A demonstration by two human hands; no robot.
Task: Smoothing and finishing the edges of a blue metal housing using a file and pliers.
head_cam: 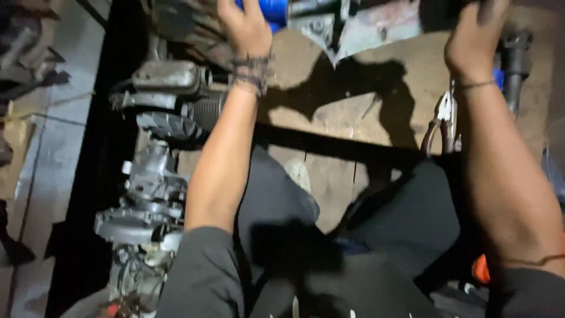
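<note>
Nearest, dark trousers (353, 235) filling foreground. Grey engine assembly (154, 176) lying left, alongside left forearm. Pliers (442, 123) resting on brown board (329, 118) just beside right wrist. Further off, grey metal part (359, 26) being held up at far edge. Left hand (247, 26) reaching near part's left end, fingers cropped, grip unclear. Right hand (474, 35) curling closed over part's right end.
</note>
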